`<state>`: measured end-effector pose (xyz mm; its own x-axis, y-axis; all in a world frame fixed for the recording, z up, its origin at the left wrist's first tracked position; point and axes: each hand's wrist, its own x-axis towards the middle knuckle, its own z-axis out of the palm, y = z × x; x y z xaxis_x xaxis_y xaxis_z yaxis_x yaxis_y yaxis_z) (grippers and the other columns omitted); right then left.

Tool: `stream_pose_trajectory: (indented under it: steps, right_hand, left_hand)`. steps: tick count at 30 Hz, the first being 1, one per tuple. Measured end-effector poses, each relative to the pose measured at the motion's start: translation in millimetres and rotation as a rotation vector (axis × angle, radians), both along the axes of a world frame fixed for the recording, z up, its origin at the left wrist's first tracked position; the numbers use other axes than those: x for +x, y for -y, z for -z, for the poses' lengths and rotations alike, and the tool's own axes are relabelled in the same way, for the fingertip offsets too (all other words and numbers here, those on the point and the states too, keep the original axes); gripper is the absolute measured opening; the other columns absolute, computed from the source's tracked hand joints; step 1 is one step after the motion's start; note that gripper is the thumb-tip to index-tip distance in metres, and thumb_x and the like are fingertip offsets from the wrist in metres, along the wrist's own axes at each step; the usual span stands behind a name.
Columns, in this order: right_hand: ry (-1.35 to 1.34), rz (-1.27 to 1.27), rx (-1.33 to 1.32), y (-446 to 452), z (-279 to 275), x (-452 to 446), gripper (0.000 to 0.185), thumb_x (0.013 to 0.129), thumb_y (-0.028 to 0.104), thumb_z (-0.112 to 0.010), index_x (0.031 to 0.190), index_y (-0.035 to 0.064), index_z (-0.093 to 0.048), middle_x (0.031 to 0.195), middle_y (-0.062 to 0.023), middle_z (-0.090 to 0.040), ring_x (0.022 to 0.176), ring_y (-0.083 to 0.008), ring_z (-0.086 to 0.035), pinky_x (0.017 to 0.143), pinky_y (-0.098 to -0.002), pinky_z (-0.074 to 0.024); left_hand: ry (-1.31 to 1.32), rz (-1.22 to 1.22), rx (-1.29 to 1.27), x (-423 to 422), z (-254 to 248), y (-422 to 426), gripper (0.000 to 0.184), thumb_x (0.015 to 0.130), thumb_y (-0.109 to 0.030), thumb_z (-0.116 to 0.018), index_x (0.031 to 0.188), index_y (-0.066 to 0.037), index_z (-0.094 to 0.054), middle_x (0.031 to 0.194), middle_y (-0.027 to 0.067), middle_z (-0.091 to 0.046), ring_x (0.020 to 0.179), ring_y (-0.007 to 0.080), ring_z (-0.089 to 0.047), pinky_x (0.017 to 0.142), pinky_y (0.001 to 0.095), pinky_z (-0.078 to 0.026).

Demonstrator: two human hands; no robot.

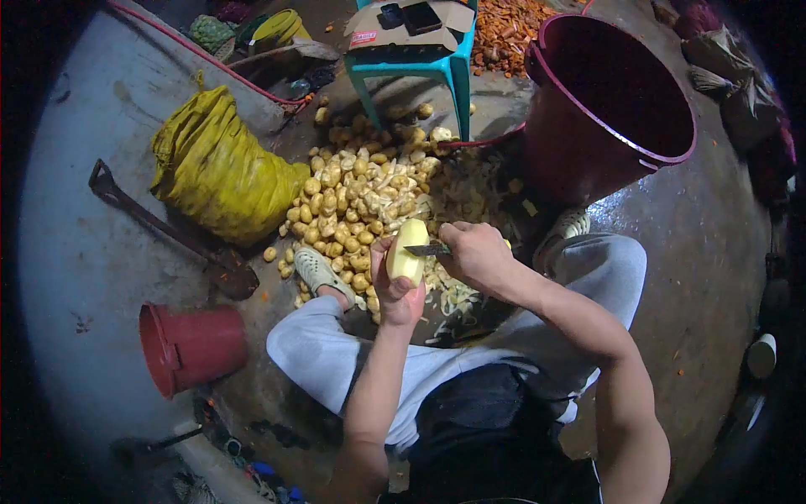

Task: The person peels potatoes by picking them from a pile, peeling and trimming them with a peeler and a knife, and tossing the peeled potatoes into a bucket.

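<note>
My left hand [398, 290] is closed around a peeled, pale yellow potato [410, 250], held upright in front of me. In my right hand [480, 256] is a small knife [428, 249], its dark blade pointing left and lying against the potato's side. My right fingers wrap the handle and hide most of it. Beneath both hands, a heap of unpeeled potatoes [332, 202] spreads over the floor. Pale peelings [457, 294] lie mixed in and to the right of the heap.
A full yellow sack [222, 168] and a shovel [172, 227] lie left, above a red bucket [193, 346]. A teal stool [411, 63] carries a cardboard box [378, 35]. A large maroon tub [579, 126] stands right, with orange pieces [508, 38] heaped behind.
</note>
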<state>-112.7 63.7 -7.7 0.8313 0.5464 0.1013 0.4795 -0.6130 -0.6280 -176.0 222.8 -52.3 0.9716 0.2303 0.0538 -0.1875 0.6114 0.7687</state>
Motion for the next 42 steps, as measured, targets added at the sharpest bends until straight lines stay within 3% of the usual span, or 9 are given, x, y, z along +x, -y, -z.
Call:
stream_pose_trajectory:
  steps: [7, 10, 16, 19, 21, 30, 35, 38, 42]
  right_hand:
    - [-0.171, -0.033, -0.142, -3.9, 16.5, 25.6, 0.013, 0.077, 0.011, -0.059, 0.081, -0.0004, -0.062, 0.079, -0.0242, -0.066, 0.077, -0.0427, -0.066, 0.069, -0.0520, -0.0537]
    - [-0.188, 0.018, -0.202, -7.0, 18.5, 28.0, 0.014, 0.075, 0.011, -0.065, 0.084, 0.0016, -0.060, 0.076, -0.0209, -0.065, 0.077, -0.0414, -0.065, 0.070, -0.0510, -0.0522]
    - [0.071, 0.026, -0.061, -11.9, -5.2, 16.2, 0.013, 0.079, 0.009, -0.054, 0.086, -0.0011, -0.059, 0.077, -0.0236, -0.066, 0.075, -0.0425, -0.066, 0.065, -0.0498, -0.0541]
    - [0.056, 0.018, -0.043, -13.7, -4.2, 19.7, 0.013, 0.077, 0.007, -0.056, 0.085, -0.0021, -0.061, 0.080, -0.0244, -0.066, 0.076, -0.0429, -0.066, 0.067, -0.0496, -0.0545]
    - [-0.260, 0.035, -0.206, -7.2, 27.9, 43.9, 0.014, 0.075, 0.005, -0.059, 0.083, -0.0039, -0.065, 0.086, -0.0272, -0.066, 0.077, -0.0441, -0.066, 0.068, -0.0490, -0.0550]
    - [-0.247, 0.072, -0.125, -3.7, 24.8, 49.7, 0.026, 0.075, 0.013, -0.068, 0.093, -0.0050, -0.068, 0.086, -0.0294, -0.066, 0.083, -0.0434, -0.066, 0.078, -0.0487, -0.0544]
    - [-0.169, 0.105, -0.025, 14.6, 78.6, 81.3, 0.024, 0.071, 0.008, -0.069, 0.089, -0.0060, -0.062, 0.082, -0.0286, -0.064, 0.084, -0.0433, -0.065, 0.072, -0.0467, -0.0516]
    - [-0.427, 0.181, -0.099, 30.4, 105.5, 112.7, 0.029, 0.073, 0.010, -0.070, 0.097, -0.0046, -0.064, 0.087, -0.0256, -0.067, 0.086, -0.0369, -0.068, 0.074, -0.0425, -0.0526]
    - [-0.645, 0.461, -0.190, 69.2, 277.1, 136.6, 0.039, 0.085, 0.028, -0.062, 0.114, 0.0024, -0.062, 0.107, -0.0225, -0.067, 0.097, -0.0348, -0.066, 0.080, -0.0421, -0.0516]
  left_hand:
    - [0.053, -0.009, 0.026, 0.2, -7.7, 1.7, 0.086, 0.062, -0.045, -0.087, 0.123, -0.005, -0.042, 0.120, 0.0081, -0.055, 0.116, 0.0224, -0.053, 0.105, 0.0369, -0.039]
    - [0.028, -0.034, -0.079, 5.8, -13.2, -6.2, 0.090, 0.059, -0.040, -0.090, 0.125, -0.003, -0.041, 0.118, 0.0080, -0.055, 0.112, 0.0211, -0.053, 0.100, 0.0360, -0.042]
    - [0.056, 0.074, -0.160, 2.2, -20.2, -10.8, 0.088, 0.061, -0.042, -0.088, 0.125, -0.002, -0.042, 0.124, 0.0111, -0.055, 0.118, 0.0235, -0.053, 0.106, 0.0362, -0.039]
    - [0.048, 0.097, -0.166, -1.8, -16.3, -7.4, 0.089, 0.060, -0.042, -0.088, 0.125, -0.002, -0.042, 0.122, 0.0122, -0.056, 0.118, 0.0240, -0.054, 0.106, 0.0361, -0.040]
    - [0.032, 0.086, -0.186, 0.4, -15.7, -12.5, 0.089, 0.059, -0.040, -0.088, 0.126, -0.001, -0.041, 0.123, 0.0128, -0.056, 0.118, 0.0242, -0.054, 0.107, 0.0362, -0.039]
    - [0.038, 0.158, -0.389, 0.1, -28.2, -41.5, 0.073, 0.071, -0.021, -0.075, 0.132, 0.003, -0.043, 0.135, 0.0197, -0.050, 0.125, 0.0343, -0.051, 0.106, 0.0458, -0.043]
    - [0.006, 0.020, -0.206, -3.7, -11.7, -53.7, 0.064, 0.074, -0.020, -0.072, 0.130, 0.001, -0.048, 0.125, 0.0172, -0.059, 0.108, 0.0340, -0.061, 0.099, 0.0432, -0.050]
    - [-0.183, -0.018, -0.421, -8.7, 0.3, -71.7, 0.061, 0.076, -0.026, -0.070, 0.127, 0.001, -0.053, 0.120, 0.0186, -0.061, 0.097, 0.0317, -0.064, 0.075, 0.0310, -0.056]
    - [-0.271, -0.096, -0.501, -8.1, -10.7, -77.3, 0.069, 0.080, -0.035, -0.066, 0.134, 0.003, -0.046, 0.118, 0.0278, -0.056, 0.073, 0.0228, -0.058, 0.059, 0.0243, -0.052]
